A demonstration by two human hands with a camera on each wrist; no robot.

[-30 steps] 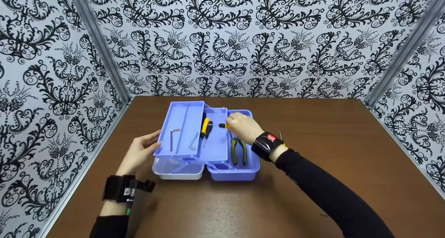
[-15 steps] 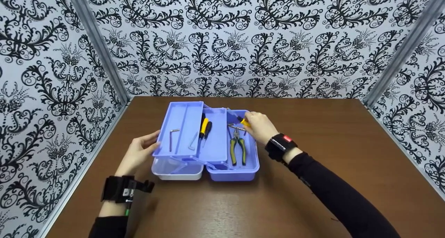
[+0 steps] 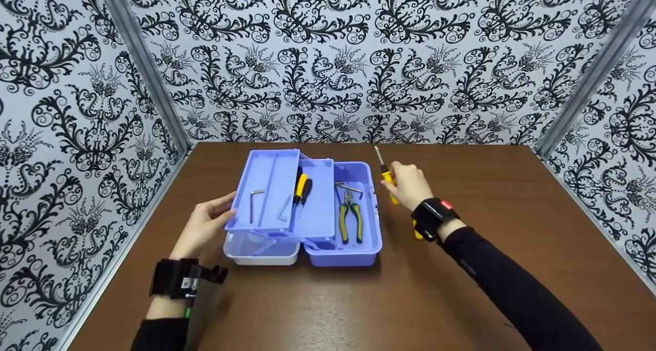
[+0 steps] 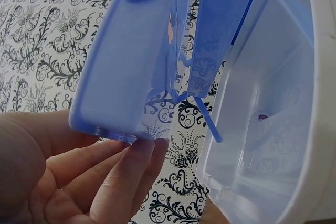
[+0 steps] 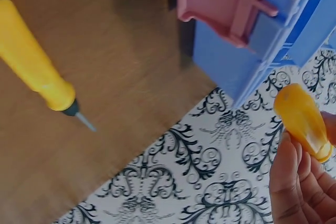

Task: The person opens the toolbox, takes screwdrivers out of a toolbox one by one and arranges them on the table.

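Right hand [image 3: 407,184] up over the desk [image 3: 512,228], just to the right of the blue tool box [image 3: 359,251], toward the far edge. Fingers [image 5: 294,182] curled tight round a yellow screwdriver [image 3: 385,174]. Long way of the screwdriver running away toward the far edge, metal tip pointing at the back wall, yellow handle tucked in the palm. No part of it touching the desk or the box.

A second yellow screwdriver [image 5: 37,66] flat on the desk, right under the right wrist, on the near side of the held one. Its tip pointing away too, as far as can be told.

Left hand [image 3: 202,225] at the left side of the box, fingers [image 4: 126,177] straight and loose, touching the edge of the lifted tray [image 3: 266,187]. Far from both screwdrivers, so right hand much nearer.

Pliers [image 3: 351,215] lying inside the box.
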